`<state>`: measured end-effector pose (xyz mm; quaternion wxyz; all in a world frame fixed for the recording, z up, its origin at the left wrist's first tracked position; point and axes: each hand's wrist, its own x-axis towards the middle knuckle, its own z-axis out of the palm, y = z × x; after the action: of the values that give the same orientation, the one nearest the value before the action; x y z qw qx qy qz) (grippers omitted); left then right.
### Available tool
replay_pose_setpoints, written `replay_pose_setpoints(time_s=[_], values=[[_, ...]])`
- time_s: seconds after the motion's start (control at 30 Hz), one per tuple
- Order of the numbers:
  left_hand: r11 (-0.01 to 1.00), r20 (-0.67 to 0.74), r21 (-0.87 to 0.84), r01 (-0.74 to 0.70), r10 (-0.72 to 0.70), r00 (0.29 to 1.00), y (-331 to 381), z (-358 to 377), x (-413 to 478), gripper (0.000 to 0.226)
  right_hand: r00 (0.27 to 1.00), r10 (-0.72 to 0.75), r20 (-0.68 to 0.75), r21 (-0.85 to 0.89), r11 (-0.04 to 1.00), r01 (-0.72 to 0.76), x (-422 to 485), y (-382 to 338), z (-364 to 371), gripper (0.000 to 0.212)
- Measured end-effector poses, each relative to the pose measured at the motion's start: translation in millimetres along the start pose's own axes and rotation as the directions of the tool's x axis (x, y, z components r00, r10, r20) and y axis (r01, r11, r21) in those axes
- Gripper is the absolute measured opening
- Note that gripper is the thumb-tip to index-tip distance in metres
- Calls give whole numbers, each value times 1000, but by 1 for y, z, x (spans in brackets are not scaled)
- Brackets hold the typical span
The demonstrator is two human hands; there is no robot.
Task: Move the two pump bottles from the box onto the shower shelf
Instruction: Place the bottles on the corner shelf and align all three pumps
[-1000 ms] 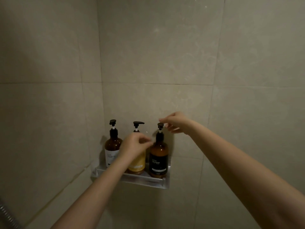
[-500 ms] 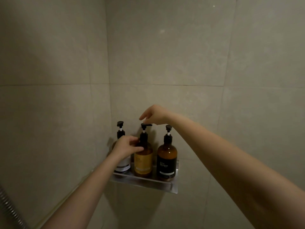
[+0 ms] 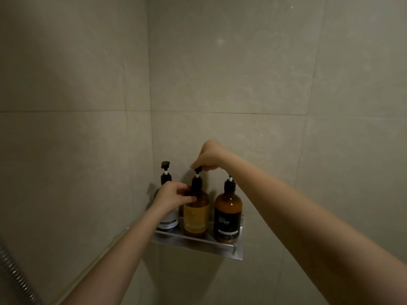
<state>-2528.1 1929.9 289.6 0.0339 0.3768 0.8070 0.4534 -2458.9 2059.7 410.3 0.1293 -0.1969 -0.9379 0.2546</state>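
Three amber pump bottles stand upright on the metal shower shelf (image 3: 198, 244) in the tiled corner. The middle bottle (image 3: 196, 216) has a yellow label. My left hand (image 3: 174, 197) grips its shoulder just below the black collar. My right hand (image 3: 210, 156) pinches its black pump head from above. The right bottle (image 3: 228, 216) carries a black label, and my right forearm hides its pump head. The left bottle (image 3: 168, 221) has a white label, and my left hand covers most of its body. No box is in view.
Beige tiled walls meet in a corner right behind the shelf. A ribbed metal shower hose (image 3: 15, 276) runs along the bottom left edge. A ledge line slopes down and left from the shelf.
My right hand has come down from above the middle bottle and closed on its pump head. My left hand stays on that bottle's shoulder. The view has shifted slightly.
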Motion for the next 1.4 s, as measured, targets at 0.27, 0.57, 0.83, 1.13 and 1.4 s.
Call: replay_pose_setpoints(time_s=[0.27, 0.57, 0.83, 1.13, 1.4], values=[[1000, -25, 0, 15, -15, 1000, -1, 2, 1, 45, 940, 261, 219, 303, 898, -320, -2, -2, -6, 21], [998, -35, -34, 52, -53, 998, -4, 5, 4, 59, 914, 315, 257, 316, 866, -388, -4, -1, -4, 25], [997, -52, -49, 62, -65, 997, -2, 5, 2, 60, 911, 319, 260, 306, 868, -391, -4, 0, -2, 26], [998, -97, -35, 47, -50, 994, -1, 9, -4, 55, 902, 336, 271, 271, 873, -406, 0, 1, -1, 25], [1000, -125, -22, 2, -5, 992, 5, 5, -14, 46, 922, 318, 223, 223, 904, -365, -3, -1, -5, 26]])
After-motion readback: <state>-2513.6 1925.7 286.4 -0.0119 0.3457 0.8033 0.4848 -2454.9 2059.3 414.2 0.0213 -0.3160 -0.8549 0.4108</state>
